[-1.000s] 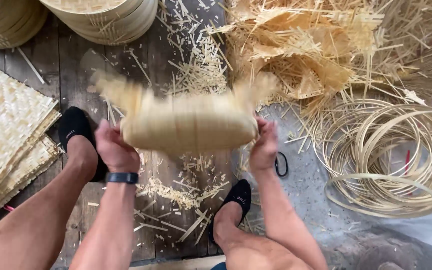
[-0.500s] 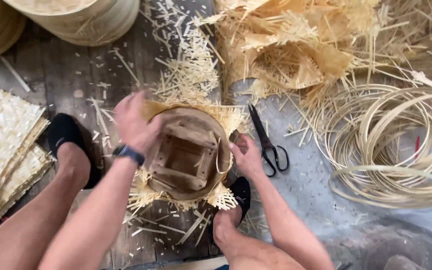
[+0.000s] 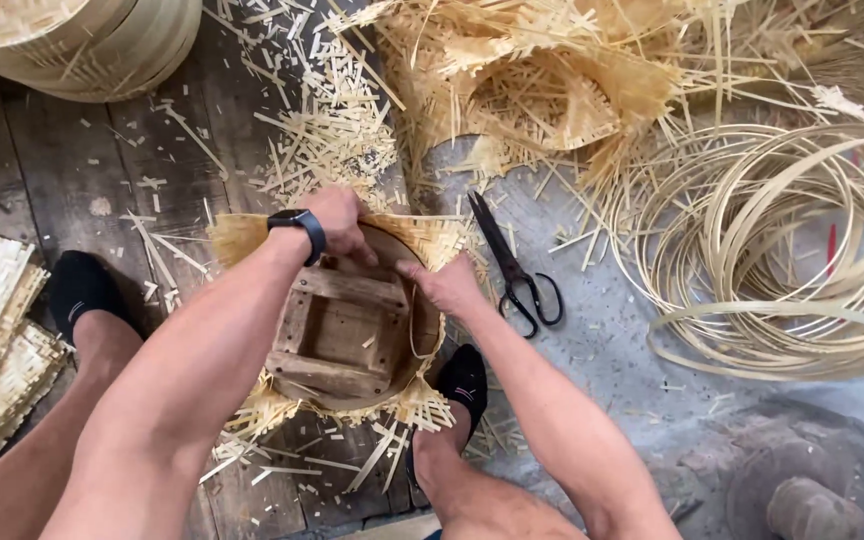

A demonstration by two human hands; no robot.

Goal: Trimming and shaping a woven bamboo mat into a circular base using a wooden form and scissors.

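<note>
Even, soft daylight; no glare. Faint shadows lie under the forearms and beneath the scissors [image 3: 517, 268]. Focus is sharp at centre. Wide-angle distortion bends the basket [image 3: 102, 45] at 11 o'clock and the floor at 5 o'clock.

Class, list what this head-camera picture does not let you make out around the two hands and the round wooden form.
- Left hand fingertips: curled over the wooden form, hidden behind its far rim.
- Woven mat under the form: only its frayed edges show.
- Bamboo steamer: cut off by the top edge.
- Right hand palm: faces down, unseen.
</note>
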